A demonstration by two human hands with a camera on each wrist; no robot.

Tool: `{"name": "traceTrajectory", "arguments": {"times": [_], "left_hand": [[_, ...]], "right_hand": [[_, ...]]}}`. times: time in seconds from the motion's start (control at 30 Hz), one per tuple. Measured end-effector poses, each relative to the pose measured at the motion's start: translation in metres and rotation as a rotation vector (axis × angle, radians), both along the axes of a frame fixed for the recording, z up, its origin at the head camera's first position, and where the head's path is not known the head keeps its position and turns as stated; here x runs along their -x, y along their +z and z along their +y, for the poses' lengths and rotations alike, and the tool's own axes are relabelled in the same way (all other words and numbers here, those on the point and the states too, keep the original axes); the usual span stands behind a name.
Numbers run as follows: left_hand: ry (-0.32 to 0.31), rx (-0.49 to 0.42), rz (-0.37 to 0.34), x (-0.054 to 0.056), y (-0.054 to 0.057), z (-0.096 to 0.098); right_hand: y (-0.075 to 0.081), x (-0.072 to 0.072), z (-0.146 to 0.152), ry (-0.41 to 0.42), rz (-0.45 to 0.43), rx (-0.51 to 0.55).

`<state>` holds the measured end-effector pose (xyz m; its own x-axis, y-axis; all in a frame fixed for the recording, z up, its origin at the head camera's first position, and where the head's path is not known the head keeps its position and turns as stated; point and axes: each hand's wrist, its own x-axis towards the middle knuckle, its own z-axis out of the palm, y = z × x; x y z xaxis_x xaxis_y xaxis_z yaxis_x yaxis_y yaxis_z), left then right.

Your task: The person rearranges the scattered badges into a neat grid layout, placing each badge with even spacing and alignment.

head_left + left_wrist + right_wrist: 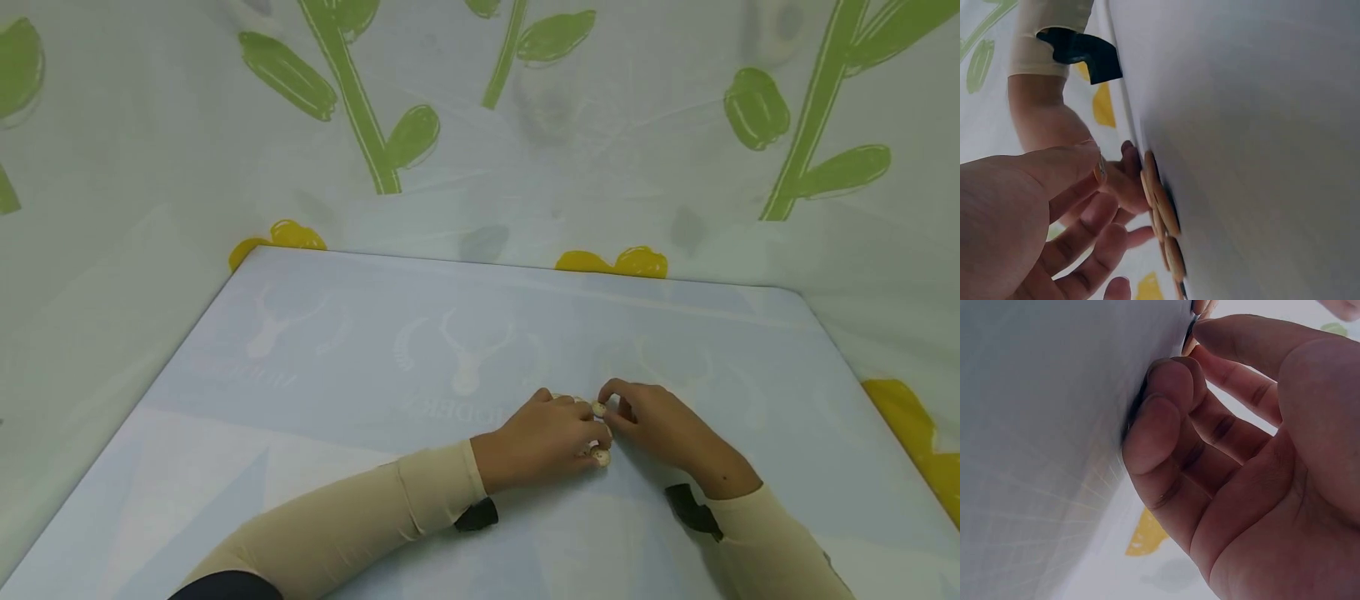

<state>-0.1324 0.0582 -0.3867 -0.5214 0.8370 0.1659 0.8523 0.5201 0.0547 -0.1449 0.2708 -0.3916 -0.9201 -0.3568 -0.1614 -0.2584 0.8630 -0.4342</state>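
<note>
Small round wooden discs (1165, 209) lie flat in a close, overlapping group on the table, seen edge-on in the left wrist view. My left hand (551, 437) reaches over the group and hides part of it in the head view. Between its thumb and forefinger it pinches a speckled wooden disc (600, 457), whose edge shows in the left wrist view. From the other side, my right hand (660, 421) holds thumb and forefinger at another pale disc (598, 409) at the group's edge. Its other fingers (1150, 434) curl down close to the tabletop.
The table (337, 333) has a pale blue-white cover with faint antler prints. Behind it hangs a white cloth (645, 183) with green leaf and yellow flower prints. A black strap (476, 515) shows under the left sleeve, another strap (692, 510) by the right.
</note>
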Motion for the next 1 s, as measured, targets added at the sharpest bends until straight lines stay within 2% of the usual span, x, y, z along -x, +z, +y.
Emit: {"name": "traceTrajectory", "arguments": {"times": [0.07,0.27,0.5,0.73,1.0], "left_hand": [[-0.002,0.027,0.004,0.000,0.001,0.005],[0.000,0.045,-0.071,0.000,0.002,0.014],[0.001,0.048,-0.137,0.006,-0.003,0.021],[-0.006,0.052,-0.105,0.007,-0.008,0.022],[-0.013,0.037,-0.076,0.008,-0.009,0.021]], "right_hand": [[-0.001,-0.001,0.002,0.009,0.004,0.000],[0.001,-0.002,0.002,0.009,0.012,0.001],[0.003,-0.002,0.001,0.026,0.019,0.016],[0.002,-0.002,-0.001,0.005,-0.014,0.009],[0.004,-0.001,0.000,0.005,0.004,-0.004]]}}
